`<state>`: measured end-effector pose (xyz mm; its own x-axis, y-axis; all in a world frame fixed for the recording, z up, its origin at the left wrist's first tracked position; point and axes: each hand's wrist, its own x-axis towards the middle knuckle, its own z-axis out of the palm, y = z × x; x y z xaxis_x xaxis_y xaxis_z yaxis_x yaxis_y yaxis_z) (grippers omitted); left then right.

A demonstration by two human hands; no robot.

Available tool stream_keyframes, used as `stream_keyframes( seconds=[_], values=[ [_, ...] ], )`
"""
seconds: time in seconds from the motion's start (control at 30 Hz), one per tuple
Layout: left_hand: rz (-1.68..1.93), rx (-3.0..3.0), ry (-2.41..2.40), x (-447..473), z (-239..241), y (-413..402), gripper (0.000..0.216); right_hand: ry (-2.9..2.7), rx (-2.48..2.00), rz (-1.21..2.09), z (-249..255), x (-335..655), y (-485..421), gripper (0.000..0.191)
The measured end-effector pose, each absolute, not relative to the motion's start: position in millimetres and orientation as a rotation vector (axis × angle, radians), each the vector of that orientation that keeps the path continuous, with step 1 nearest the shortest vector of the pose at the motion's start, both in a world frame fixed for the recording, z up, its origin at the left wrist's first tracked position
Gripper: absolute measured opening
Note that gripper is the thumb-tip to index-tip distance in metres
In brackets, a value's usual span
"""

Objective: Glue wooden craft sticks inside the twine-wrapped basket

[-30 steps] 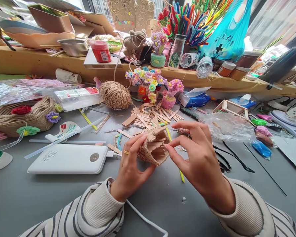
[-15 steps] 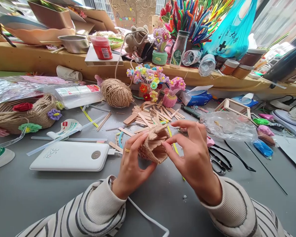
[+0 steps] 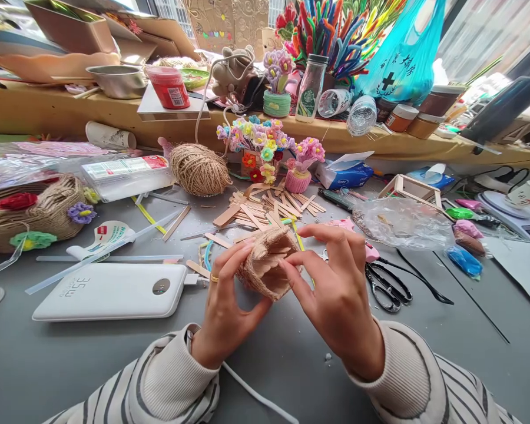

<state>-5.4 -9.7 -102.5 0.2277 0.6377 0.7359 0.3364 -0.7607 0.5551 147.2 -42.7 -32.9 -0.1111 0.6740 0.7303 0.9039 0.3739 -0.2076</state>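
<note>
My left hand (image 3: 227, 300) grips a small basket (image 3: 258, 282) wrapped in jute twine, fingers along its far side and thumb beneath. The basket is tilted so that its mouth faces me, and pale wooden sticks show along its inner wall. At the right edge of that mouth, the thumb and forefinger of my right hand (image 3: 335, 294) are pinched together on the rim, while its other fingers arch above. Whether a loose strand lies in this pinch is too small to tell. Behind the basket is a pile of wooden craft sticks (image 3: 251, 212).
A white power bank (image 3: 110, 291) with a cable (image 3: 260, 391) lies to the left. Further back sit a ball of twine (image 3: 201, 169) and pots of pipe-cleaner flowers (image 3: 298, 179). Black-handled scissors (image 3: 388, 288) and crumpled plastic (image 3: 401, 224) are on the right.
The view has shifted slightly, so most things appear a little further left. The basket's mouth now faces me a bit more; both hands keep nearly the same hold.
</note>
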Motion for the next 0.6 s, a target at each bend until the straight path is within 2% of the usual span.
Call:
stream_keyframes(
  seconds=[0.6],
  values=[
    [1.569,2.252,0.949,-6.6,-103.6,-10.5,0.078,-1.813,-1.383,-0.431,-36.8,142.1,-43.3,0.007]
  ],
)
